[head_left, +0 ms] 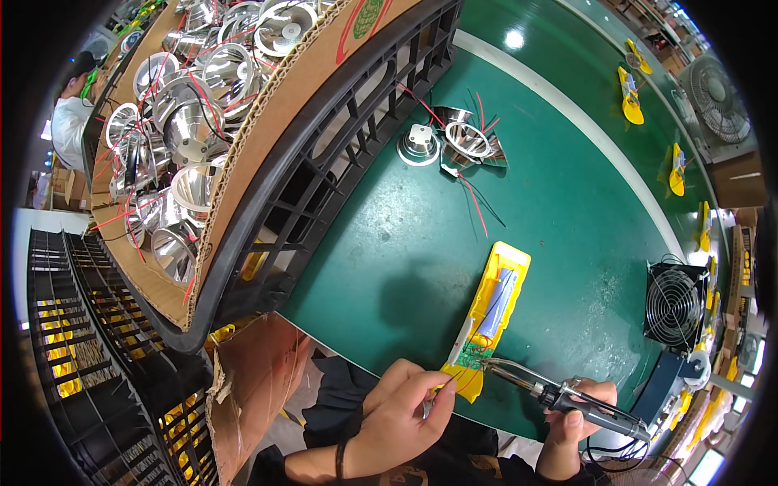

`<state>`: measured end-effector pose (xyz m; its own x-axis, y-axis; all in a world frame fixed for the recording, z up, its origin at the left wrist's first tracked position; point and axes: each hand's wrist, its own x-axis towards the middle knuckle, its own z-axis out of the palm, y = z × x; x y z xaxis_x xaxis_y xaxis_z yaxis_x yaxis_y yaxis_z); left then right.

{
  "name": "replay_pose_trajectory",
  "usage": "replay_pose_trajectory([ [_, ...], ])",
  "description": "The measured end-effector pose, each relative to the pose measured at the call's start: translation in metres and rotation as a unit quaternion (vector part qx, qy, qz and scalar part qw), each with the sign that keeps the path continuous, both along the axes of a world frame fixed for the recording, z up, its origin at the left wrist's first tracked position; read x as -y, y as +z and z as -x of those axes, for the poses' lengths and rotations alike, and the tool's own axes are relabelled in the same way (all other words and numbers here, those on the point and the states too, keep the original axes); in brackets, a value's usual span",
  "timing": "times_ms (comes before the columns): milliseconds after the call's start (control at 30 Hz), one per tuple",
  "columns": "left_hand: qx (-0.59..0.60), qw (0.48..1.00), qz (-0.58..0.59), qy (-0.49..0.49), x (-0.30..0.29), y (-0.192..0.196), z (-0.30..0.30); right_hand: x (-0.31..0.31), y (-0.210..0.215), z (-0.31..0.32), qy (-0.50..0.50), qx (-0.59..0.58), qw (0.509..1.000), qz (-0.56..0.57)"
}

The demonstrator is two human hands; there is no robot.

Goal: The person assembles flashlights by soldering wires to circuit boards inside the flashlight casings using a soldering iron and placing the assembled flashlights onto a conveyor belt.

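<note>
A long yellow plastic housing lies open-side up near the table's front edge. It holds a blue cylindrical battery, and a small green circuit board sits at its near end. My left hand is closed in a pinch on a thin wire beside the board. In my right hand is a soldering iron, its handle wrapped by my fingers. The iron's metal tip reaches the board from the right; exact contact is too small to tell.
Farther back on the green table sit several silver reflector cups with red and black wires. A carton of reflectors in a black plastic crate stands left. At right are a small black fan and several yellow housings.
</note>
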<state>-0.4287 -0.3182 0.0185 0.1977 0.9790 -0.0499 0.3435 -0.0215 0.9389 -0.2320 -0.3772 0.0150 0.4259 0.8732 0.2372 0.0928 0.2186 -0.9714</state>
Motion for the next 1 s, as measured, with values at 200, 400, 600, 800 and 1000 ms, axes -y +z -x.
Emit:
replay_pose_trajectory([
  [200, -0.011, 1.000, -0.002, -0.022, -0.004, -0.003, 0.001, -0.003, 0.002, 0.003, -0.001, -0.011, 1.000, 0.002],
  [400, -0.025, 0.999, 0.015, -0.041, -0.012, 0.000, -0.001, -0.004, 0.005, 0.005, 0.006, -0.013, 0.999, 0.028],
  [600, -0.023, 0.999, 0.030, -0.034, -0.016, -0.001, -0.003, -0.004, 0.003, 0.006, 0.020, -0.018, 0.999, 0.042],
  [800, -0.024, 0.998, 0.046, -0.044, -0.016, -0.001, -0.003, -0.003, -0.002, 0.004, 0.032, -0.012, 0.999, 0.029],
  [1000, -0.024, 0.998, 0.007, -0.057, -0.018, -0.003, -0.002, -0.002, -0.004, 0.003, 0.039, -0.006, 0.999, 0.032],
])
